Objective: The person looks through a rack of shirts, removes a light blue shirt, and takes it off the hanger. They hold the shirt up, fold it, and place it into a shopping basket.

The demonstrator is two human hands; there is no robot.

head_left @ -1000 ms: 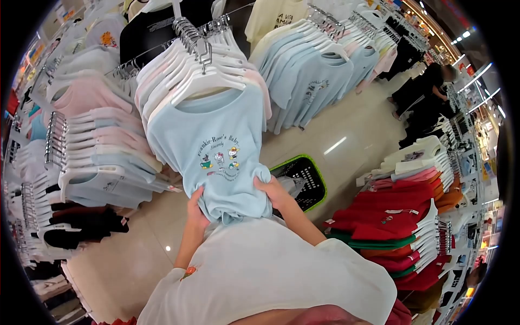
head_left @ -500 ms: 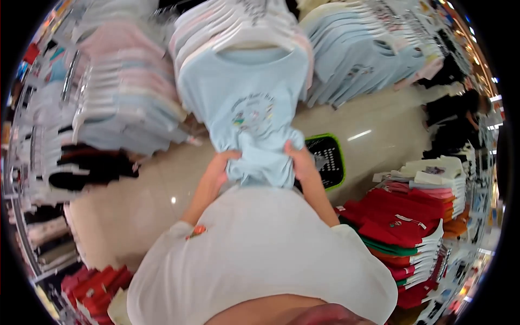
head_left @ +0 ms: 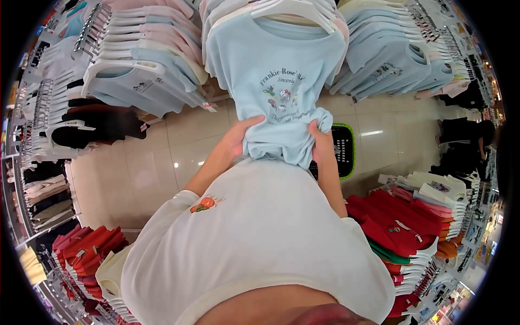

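Both hands bunching up a hanging tee

Left hand (head_left: 236,142) and right hand (head_left: 320,145) each have a closed grip on the light blue t-shirt (head_left: 279,81) hem.

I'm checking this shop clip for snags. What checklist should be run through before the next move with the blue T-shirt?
1. Grip: left hand and right hand each clutch the bunched hem of the light blue T-shirt: ok.
2. Shirt seated on its white hanger: ok.
3. Hanger hook on the rail: out of frame, cannot tell.
4. Print lying flat: its lower lines are creased into the bunched fabric: not ok.
5. Floor underfoot: the black basket sits just behind the shirt, probably a trip risk: not ok.
6. Other shoppers: a person in black stands well off to the right: ok.
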